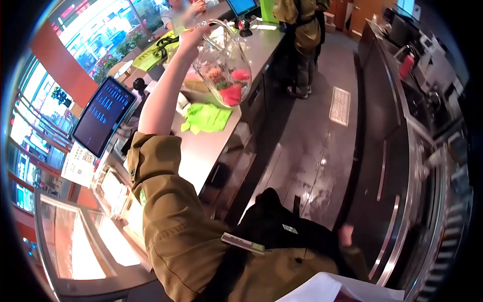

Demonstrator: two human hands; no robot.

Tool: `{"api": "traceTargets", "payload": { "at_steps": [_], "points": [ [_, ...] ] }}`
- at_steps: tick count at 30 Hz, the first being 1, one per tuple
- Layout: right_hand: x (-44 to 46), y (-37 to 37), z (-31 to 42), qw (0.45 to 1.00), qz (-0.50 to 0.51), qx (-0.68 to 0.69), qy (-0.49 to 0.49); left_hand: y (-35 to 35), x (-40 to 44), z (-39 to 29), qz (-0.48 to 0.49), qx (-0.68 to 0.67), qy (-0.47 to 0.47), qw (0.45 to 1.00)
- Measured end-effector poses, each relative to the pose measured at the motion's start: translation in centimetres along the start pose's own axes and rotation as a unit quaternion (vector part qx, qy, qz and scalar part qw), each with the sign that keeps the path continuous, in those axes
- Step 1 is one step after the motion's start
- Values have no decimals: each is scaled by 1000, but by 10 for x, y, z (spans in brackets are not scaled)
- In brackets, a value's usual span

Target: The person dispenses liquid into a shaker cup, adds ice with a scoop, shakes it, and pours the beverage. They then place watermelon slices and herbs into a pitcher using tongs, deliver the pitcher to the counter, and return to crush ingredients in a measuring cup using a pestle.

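At the end of my outstretched arm, my left hand (pixel 192 38) is closed on the top of a clear glass pitcher (pixel 221 63). Red and pink pieces lie low inside the pitcher, which is tilted above the counter (pixel 193 153). Just below it, a bright green cloth (pixel 206 118) lies crumpled on the counter. Low at my right side is my right hand (pixel 346 235), small and blurred, near my dark apron; its fingers cannot be made out, nor whether it holds anything.
A tablet screen (pixel 104 117) stands at the left beside the counter. Further back, a person in brown (pixel 302 40) stands in the aisle, and another person (pixel 176 15) is across the counter. Along the right runs a worktop with a sink and a red bottle (pixel 406 66).
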State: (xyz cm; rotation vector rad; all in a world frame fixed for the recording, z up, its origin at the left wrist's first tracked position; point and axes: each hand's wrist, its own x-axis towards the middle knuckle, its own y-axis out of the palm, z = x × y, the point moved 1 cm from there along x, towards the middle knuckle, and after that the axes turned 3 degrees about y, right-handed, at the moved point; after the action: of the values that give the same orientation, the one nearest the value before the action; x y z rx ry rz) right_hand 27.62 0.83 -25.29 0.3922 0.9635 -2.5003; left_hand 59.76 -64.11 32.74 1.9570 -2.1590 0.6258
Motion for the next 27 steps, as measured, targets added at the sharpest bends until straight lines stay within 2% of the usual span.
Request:
{"api": "traceTargets", "payload": {
  "at_steps": [1, 2, 3, 5, 7, 8, 9, 11, 13, 16, 17, 19, 21, 23, 27],
  "points": [
    [58, 11, 83, 997, 0, 33, -69, 13, 41, 13, -29, -54, 4, 998],
    [125, 29, 157, 977, 15, 101, -189, 23, 71, 18, -42, -44, 35, 998],
    [167, 39, 237, 963, 33, 106, -245, 32, 99, 23, -53, -32, 64, 996],
    [207, 60, 382, 951, 78, 145, -261, 45, 191, 76, -87, 42, 174, 980],
    [254, 91, 467, 941, 87, 177, -276, 61, 245, 75, -94, 26, 137, 986],
    [274, 110, 497, 945, 107, 149, -271, 69, 272, 73, -98, 18, 118, 988],
    [289, 135, 530, 943, 120, 96, -295, 66, 315, 87, -104, 71, 92, 988],
    [282, 183, 606, 926, 232, 75, -288, 64, 387, 112, -111, 101, 91, 984],
    [302, 246, 655, 893, 268, 32, -359, 72, 448, 128, -128, 129, 86, 980],
    [293, 313, 755, 845, 262, 0, -466, 74, 517, 147, -176, 164, 91, 966],
    [291, 334, 791, 825, 279, 70, -486, 75, 538, 155, -187, 172, 106, 962],
    [304, 379, 857, 765, 266, 115, -575, 85, 568, 159, -194, 189, 90, 958],
    [342, 432, 904, 684, 163, 44, -709, 87, 609, 172, -225, 244, 90, 939],
    [372, 470, 934, 683, 216, 22, -697, 97, 636, 177, -158, 100, 38, 982],
    [414, 512, 943, 672, 258, -65, -691, 108, 685, 198, -206, 122, -6, 971]
  ]
}}
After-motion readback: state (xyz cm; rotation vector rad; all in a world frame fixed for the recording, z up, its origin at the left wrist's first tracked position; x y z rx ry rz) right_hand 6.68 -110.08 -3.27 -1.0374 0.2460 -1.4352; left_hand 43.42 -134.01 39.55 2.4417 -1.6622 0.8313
